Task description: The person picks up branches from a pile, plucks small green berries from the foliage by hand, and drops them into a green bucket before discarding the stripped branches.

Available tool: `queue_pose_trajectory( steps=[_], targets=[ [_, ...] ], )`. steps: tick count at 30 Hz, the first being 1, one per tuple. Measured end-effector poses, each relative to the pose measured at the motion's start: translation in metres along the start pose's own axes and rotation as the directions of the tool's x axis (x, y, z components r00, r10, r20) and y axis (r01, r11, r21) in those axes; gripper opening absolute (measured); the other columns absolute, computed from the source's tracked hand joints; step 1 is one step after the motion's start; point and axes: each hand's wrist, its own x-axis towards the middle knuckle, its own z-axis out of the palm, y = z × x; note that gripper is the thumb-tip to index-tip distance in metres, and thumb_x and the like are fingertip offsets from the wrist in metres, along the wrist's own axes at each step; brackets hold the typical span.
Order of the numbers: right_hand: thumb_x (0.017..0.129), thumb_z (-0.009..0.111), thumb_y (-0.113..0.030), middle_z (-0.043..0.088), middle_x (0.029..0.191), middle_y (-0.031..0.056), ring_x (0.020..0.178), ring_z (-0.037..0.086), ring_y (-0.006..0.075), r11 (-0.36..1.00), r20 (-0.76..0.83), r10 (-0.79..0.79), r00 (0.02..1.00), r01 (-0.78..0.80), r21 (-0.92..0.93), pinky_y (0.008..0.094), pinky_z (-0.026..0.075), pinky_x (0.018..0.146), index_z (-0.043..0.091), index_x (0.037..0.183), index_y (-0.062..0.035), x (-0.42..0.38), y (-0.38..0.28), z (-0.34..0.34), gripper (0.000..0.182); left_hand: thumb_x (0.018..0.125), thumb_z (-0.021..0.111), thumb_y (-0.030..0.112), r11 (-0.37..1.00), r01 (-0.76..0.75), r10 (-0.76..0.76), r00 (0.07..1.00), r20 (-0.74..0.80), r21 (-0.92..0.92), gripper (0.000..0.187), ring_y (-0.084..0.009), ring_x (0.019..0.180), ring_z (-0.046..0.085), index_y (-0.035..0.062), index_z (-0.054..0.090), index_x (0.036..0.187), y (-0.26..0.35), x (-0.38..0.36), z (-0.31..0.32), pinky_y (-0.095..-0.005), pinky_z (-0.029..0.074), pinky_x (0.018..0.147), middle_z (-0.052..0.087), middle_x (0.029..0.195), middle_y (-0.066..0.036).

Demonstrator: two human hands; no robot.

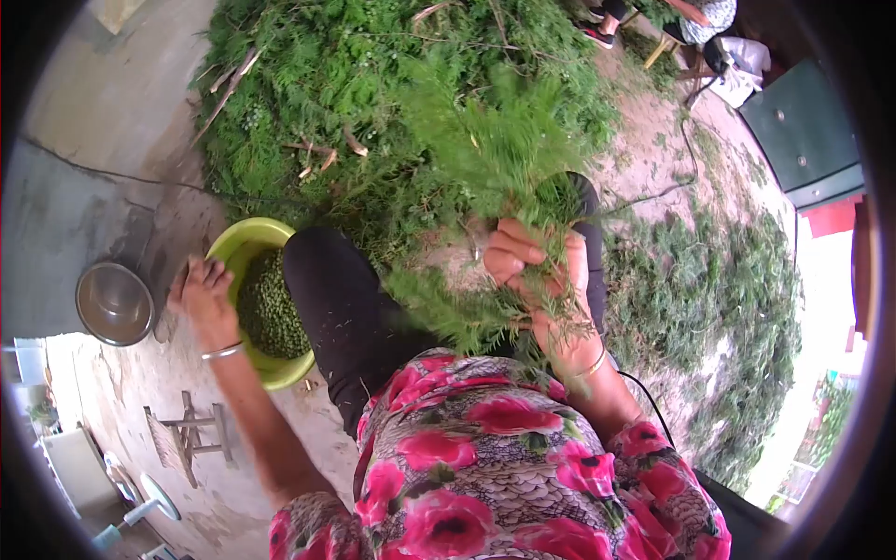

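In front of my body, my right hand [541, 261] is closed around a leafy evergreen branch [499, 135]. Its feathery green sprays fan upward, somewhat blurred, and more foliage hangs below the fist over my lap. My left hand [201, 289] is at the outer left side of a yellow-green bucket [273, 380], with loosely bent fingers slightly apart and nothing visible in them. Small round green berries [271, 308] fill the lower part of the bucket, which stands beside my left knee.
A big heap of cut evergreen branches [308, 84] lies ahead. More sprigs [709, 317] are strewn on the right. To the left are a metal basin [115, 303], a small wooden stool [191, 434] and a cable [112, 175]. Another person [707, 17] sits at the upper right, near a dark green cabinet [803, 131].
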Motion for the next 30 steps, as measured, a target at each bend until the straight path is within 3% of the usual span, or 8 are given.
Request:
queue_pose_trajectory(
  steps=[2,5,11,16,20,22,25,30],
  targets=[
    [0.079,0.044,-0.012,0.040,0.062,-0.0005,0.056,0.038,0.0115,0.983,-0.210,-0.060,0.976,0.094,0.157,0.0271,0.031,0.057,0.046,0.074,-0.0071,0.002,-0.004,0.015,0.008,0.085,0.062,0.011,0.729,0.022,0.156,0.968,-0.198,0.684,0.036,-0.0269,0.079,0.064,-0.0062,0.053,0.115,0.003,-0.001,-0.008,-0.0368,0.054,0.070,0.061,0.103,-0.021],
    [0.081,0.045,-0.017,0.039,0.061,-0.0009,0.056,0.036,0.0106,0.945,-0.136,-0.081,0.987,0.119,0.304,0.0272,0.031,0.058,0.043,0.072,-0.0067,0.011,-0.015,0.000,0.014,0.082,0.065,0.011,0.432,-0.266,0.362,0.926,0.105,0.861,0.049,-0.0302,0.085,0.065,-0.0080,0.047,0.124,-0.019,0.000,-0.039,-0.0390,0.053,0.078,0.060,0.109,-0.024],
    [0.086,0.044,-0.018,0.040,0.066,-0.0022,0.059,0.036,0.0101,0.961,-0.137,-0.063,0.989,0.097,0.260,0.0263,0.032,0.058,0.044,0.078,-0.0080,0.020,-0.002,-0.007,0.013,0.074,0.073,0.013,0.862,-0.348,-0.026,0.695,0.719,0.368,0.056,-0.0230,0.106,0.057,-0.0016,0.051,0.123,-0.011,-0.135,0.093,-0.0349,0.051,0.084,0.058,0.116,-0.015],
    [0.085,0.052,-0.020,0.055,0.075,0.0024,0.066,0.054,0.0193,0.909,-0.541,0.081,0.837,-0.284,-0.305,0.0315,0.045,0.060,0.055,0.090,-0.0028,0.013,0.008,-0.007,0.018,0.078,0.070,0.010,0.885,-0.275,-0.233,0.436,0.869,0.375,0.030,-0.0121,0.067,0.058,-0.0022,0.062,0.104,-0.036,-0.168,0.137,-0.0275,0.048,0.057,0.062,0.071,-0.005],
    [0.082,0.063,-0.006,0.064,0.087,0.0092,0.074,0.061,0.0178,0.680,-0.572,-0.275,0.773,-0.265,-0.684,0.0290,0.052,0.065,0.061,0.094,0.0033,0.015,-0.026,0.005,0.016,0.078,0.067,0.005,0.843,-0.295,-0.244,0.533,0.810,0.449,0.010,-0.0095,0.061,0.056,-0.0018,0.065,0.084,-0.069,-0.149,0.119,-0.0222,0.044,0.055,0.062,0.069,-0.001],
    [0.079,0.068,-0.003,0.064,0.083,0.0079,0.073,0.059,0.0135,0.463,-0.454,-0.504,0.735,-0.214,-0.860,0.0256,0.050,0.065,0.063,0.090,0.0023,0.009,-0.069,0.017,0.014,0.079,0.066,0.004,0.825,0.131,-0.485,0.664,0.570,0.549,0.007,-0.0103,0.057,0.058,-0.0013,0.064,0.084,-0.089,-0.134,0.109,-0.0219,0.045,0.050,0.063,0.070,-0.004],
    [0.080,0.068,-0.027,0.062,0.075,0.0026,0.058,0.042,0.0059,0.098,-0.220,-0.826,0.519,-0.253,-0.963,0.0198,0.033,0.052,0.066,0.089,-0.0045,-0.031,-0.157,0.028,0.024,0.082,0.064,0.004,0.802,0.209,-0.516,0.713,0.474,0.559,0.005,-0.0108,0.056,0.059,-0.0006,0.063,0.084,-0.102,-0.120,0.107,-0.0225,0.047,0.050,0.063,0.070,-0.006],
    [0.088,0.060,-0.024,0.063,0.103,0.0140,0.085,0.062,0.0188,-0.127,0.221,-0.961,-0.167,-0.443,-0.888,0.0277,0.052,0.071,0.063,0.108,-0.0006,-0.171,-0.337,0.038,0.031,0.083,0.063,0.004,0.813,0.259,-0.519,0.727,0.450,0.521,0.007,-0.0120,0.056,0.059,-0.0014,0.062,0.086,-0.118,-0.108,0.120,-0.0228,0.048,0.050,0.063,0.070,-0.006]
  ],
)
